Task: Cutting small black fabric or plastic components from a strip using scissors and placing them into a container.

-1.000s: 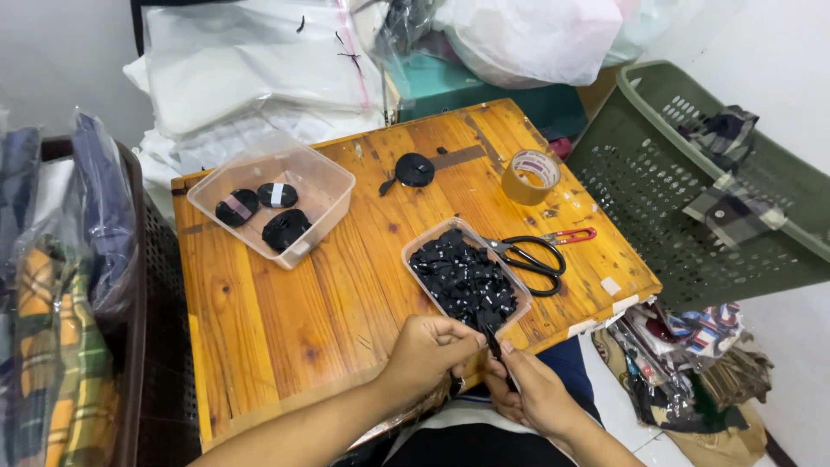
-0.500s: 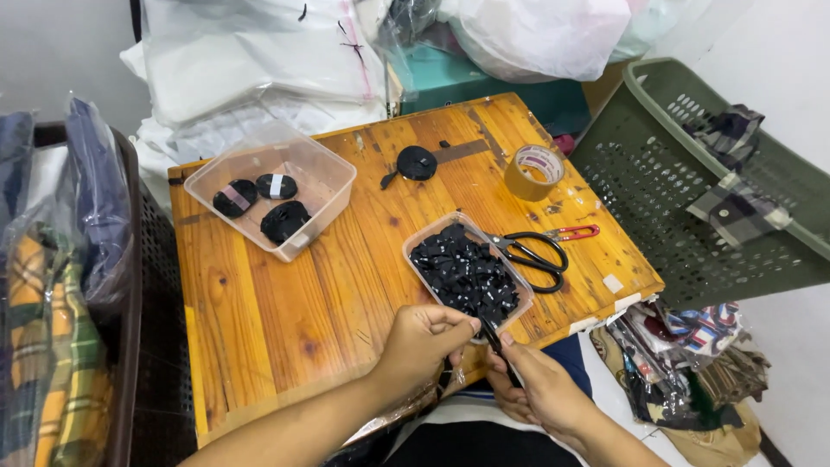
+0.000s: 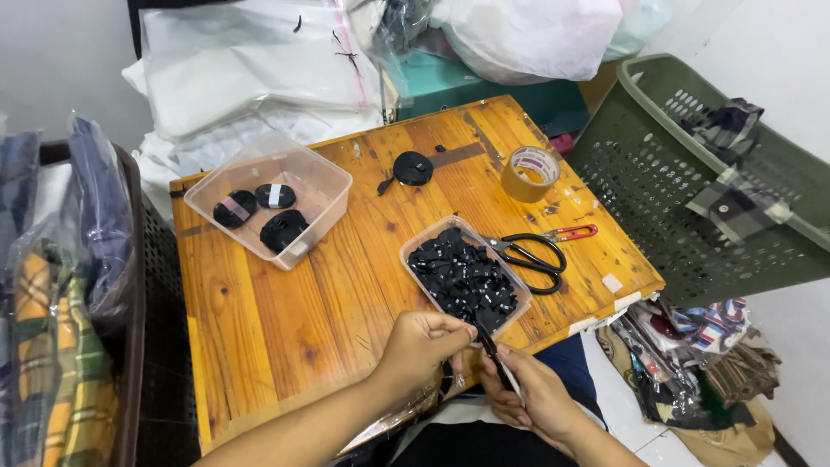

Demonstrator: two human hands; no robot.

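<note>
- At the near edge of the wooden desk, the left hand and right hand meet, pinching a thin black strap between them.
- Just beyond the hands, a clear tray holds small black pieces.
- Black scissors lie beside that tray.
- Farther back: a clear tub with black rolls, a tape roll.
- Right of the desk stands a green basket.

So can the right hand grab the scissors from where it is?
Probably yes: the scissors lie uncovered on the wooden table, just beyond the right hand. But that hand already holds a thin black strip.
</note>
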